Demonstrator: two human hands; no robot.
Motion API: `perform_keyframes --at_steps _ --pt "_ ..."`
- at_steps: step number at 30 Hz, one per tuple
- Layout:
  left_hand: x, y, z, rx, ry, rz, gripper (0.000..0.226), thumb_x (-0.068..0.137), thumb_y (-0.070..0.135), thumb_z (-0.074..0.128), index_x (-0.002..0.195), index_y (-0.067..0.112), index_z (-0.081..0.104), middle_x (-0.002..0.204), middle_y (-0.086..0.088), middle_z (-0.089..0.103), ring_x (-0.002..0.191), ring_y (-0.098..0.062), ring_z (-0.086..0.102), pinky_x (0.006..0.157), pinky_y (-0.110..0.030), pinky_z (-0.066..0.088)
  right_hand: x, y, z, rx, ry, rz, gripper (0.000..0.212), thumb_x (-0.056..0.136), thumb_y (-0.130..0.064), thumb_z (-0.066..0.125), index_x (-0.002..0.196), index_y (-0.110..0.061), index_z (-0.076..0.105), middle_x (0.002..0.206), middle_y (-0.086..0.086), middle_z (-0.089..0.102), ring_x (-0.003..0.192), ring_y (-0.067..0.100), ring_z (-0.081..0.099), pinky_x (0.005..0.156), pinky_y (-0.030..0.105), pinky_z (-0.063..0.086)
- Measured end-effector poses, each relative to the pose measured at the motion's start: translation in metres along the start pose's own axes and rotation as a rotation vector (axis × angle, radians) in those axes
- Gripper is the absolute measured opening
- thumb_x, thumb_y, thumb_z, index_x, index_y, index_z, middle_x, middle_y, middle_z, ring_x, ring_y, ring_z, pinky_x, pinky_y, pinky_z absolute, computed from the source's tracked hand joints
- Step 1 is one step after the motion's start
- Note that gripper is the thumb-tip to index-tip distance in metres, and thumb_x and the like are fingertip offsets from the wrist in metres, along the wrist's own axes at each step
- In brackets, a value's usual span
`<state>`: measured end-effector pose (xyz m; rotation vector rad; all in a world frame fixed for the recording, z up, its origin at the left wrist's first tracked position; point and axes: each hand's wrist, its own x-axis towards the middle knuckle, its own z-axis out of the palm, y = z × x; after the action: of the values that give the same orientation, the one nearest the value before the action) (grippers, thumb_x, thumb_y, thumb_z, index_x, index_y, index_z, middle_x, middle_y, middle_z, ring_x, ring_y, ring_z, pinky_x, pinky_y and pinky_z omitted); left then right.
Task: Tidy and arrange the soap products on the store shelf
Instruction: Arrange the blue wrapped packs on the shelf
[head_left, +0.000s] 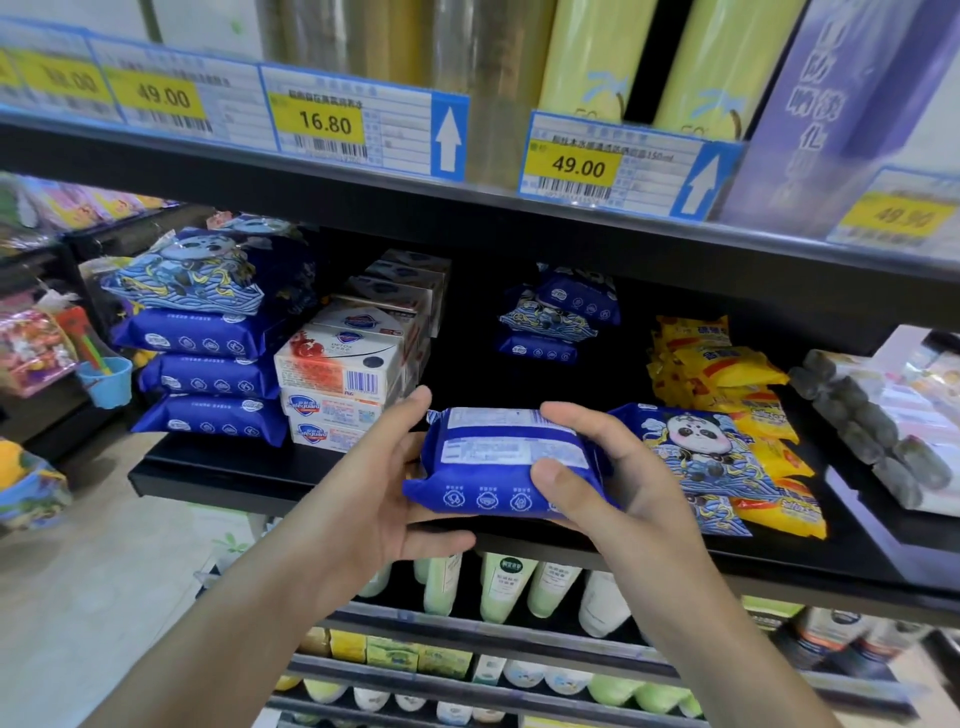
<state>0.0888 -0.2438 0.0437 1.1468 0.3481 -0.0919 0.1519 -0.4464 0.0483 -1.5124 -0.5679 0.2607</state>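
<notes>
we held a blue soap pack (506, 465) in both hands, just above the front edge of the black middle shelf (218, 475), its white printed label facing up. our left hand (374, 499) cupped the pack's left end from beneath, fingers curled under it and the forefinger reaching up along its side. our right hand (610, 467) gripped the right end, thumb pressed on the near face and fingers wrapped over the top.

just right of the pack, another blue pack with a panda picture (696, 457) lay flat on the shelf, touching a heap of yellow packets (748, 395). to the left stood a stack of white soap boxes (337, 384), and beside it a pile of blue packs (208, 364). a smaller pile of blue packs (556, 317) sat farther back. price tags (322, 122) lined the shelf above.
</notes>
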Motion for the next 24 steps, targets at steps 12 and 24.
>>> perform_keyframes --at_steps 12,24 --pt "0.004 -0.006 -0.003 0.107 -0.020 0.045 0.048 0.073 0.036 0.092 0.116 0.022 0.076 0.114 -0.009 0.079 0.098 -0.023 0.078 0.065 -0.029 0.063 -0.003 0.016 -0.004 -0.099 -0.143 -0.139 0.064 0.088 -0.019 0.075 0.142 -0.044 0.052 0.152 -0.001 0.046 0.130 0.026 0.059 0.096 0.047 0.058" --pt "0.004 -0.011 -0.005 0.216 -0.051 0.297 0.058 0.076 0.023 0.084 0.129 0.025 0.061 0.121 -0.002 0.077 0.111 -0.024 0.074 0.088 -0.037 0.061 0.000 0.007 -0.005 -0.094 -0.034 0.123 0.078 0.069 -0.079 0.065 0.140 -0.063 0.038 0.125 -0.033 0.061 0.110 0.001 0.069 0.088 0.035 0.062"
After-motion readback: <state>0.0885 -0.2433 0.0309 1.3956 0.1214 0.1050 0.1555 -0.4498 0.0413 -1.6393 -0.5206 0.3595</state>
